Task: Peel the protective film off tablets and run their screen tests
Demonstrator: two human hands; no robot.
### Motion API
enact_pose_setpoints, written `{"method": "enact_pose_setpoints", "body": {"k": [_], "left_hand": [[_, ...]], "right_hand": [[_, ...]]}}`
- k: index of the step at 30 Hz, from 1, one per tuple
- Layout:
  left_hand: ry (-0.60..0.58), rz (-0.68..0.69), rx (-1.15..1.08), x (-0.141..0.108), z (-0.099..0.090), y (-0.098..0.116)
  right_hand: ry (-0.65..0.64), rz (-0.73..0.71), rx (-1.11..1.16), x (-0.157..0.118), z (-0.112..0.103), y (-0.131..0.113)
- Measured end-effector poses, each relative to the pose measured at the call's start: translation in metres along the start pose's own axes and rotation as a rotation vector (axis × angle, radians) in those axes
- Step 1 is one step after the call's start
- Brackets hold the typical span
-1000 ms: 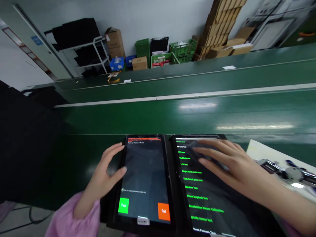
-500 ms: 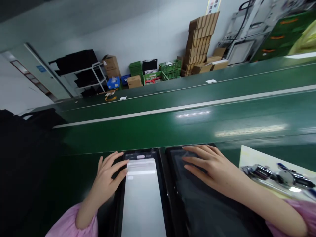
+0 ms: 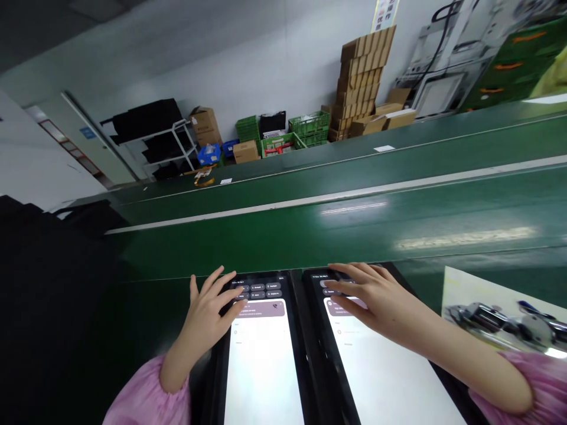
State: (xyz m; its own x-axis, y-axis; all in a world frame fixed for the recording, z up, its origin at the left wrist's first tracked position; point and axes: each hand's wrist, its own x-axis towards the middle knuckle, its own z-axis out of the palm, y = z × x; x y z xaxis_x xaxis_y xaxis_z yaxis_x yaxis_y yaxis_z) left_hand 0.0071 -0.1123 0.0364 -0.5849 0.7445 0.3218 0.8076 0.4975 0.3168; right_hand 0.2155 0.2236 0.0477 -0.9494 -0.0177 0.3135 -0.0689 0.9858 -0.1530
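Left hand (image 3: 208, 316) open, fingers spread, gripping nothing, fingertips on top-left corner of left tablet (image 3: 263, 354), likely for reach to the on-screen toggles. Right of left tablet, touching it: right tablet (image 3: 381, 366), right hand (image 3: 376, 298) flat and open on its upper screen, holding nothing. Both tablets flat on green conveyor (image 3: 354, 218), near edge, screens up, probably for parallel two-hand tapping.

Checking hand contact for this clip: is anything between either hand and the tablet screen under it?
Nothing visible. The left hand has its fingers spread on the left tablet, and the right hand lies on the right tablet, both near the top of lit screens.

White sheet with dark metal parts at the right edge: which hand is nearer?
Right. The right hand rests on the right tablet beside the white sheet; the left hand lies farther away.
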Motion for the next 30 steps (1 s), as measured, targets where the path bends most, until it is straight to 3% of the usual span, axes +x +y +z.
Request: {"method": "enact_pose_setpoints", "body": {"k": [8, 12, 14, 16, 18, 20, 24, 30], "left_hand": [[-0.024, -0.003, 0.034, 0.000, 0.000, 0.000], [-0.037, -0.001, 0.052, -0.004, -0.002, 0.001], [-0.020, -0.011, 0.055, -0.016, -0.002, -0.002], [0.026, -0.035, 0.036, -0.032, -0.003, -0.009], [0.072, -0.064, -0.002, -0.045, -0.003, -0.017], [0.089, -0.076, -0.046, -0.051, -0.003, -0.021], [0.045, -0.037, -0.091, -0.043, 0.002, -0.005], [-0.006, 0.095, -0.060, -0.010, 0.016, 0.026]], "right_hand": [[0.047, -0.018, 0.016, 0.005, 0.007, -0.001], [0.063, 0.006, 0.105, 0.002, -0.005, 0.005], [0.125, 0.090, 0.235, -0.005, -0.016, 0.019], [0.244, 0.265, 0.387, -0.016, -0.023, 0.038], [0.321, 0.454, 0.498, -0.029, -0.023, 0.057], [0.312, 0.563, 0.551, -0.038, -0.015, 0.069], [0.267, 0.582, 0.601, -0.042, 0.006, 0.073], [0.305, 0.618, 0.749, -0.048, 0.021, 0.066]]}}
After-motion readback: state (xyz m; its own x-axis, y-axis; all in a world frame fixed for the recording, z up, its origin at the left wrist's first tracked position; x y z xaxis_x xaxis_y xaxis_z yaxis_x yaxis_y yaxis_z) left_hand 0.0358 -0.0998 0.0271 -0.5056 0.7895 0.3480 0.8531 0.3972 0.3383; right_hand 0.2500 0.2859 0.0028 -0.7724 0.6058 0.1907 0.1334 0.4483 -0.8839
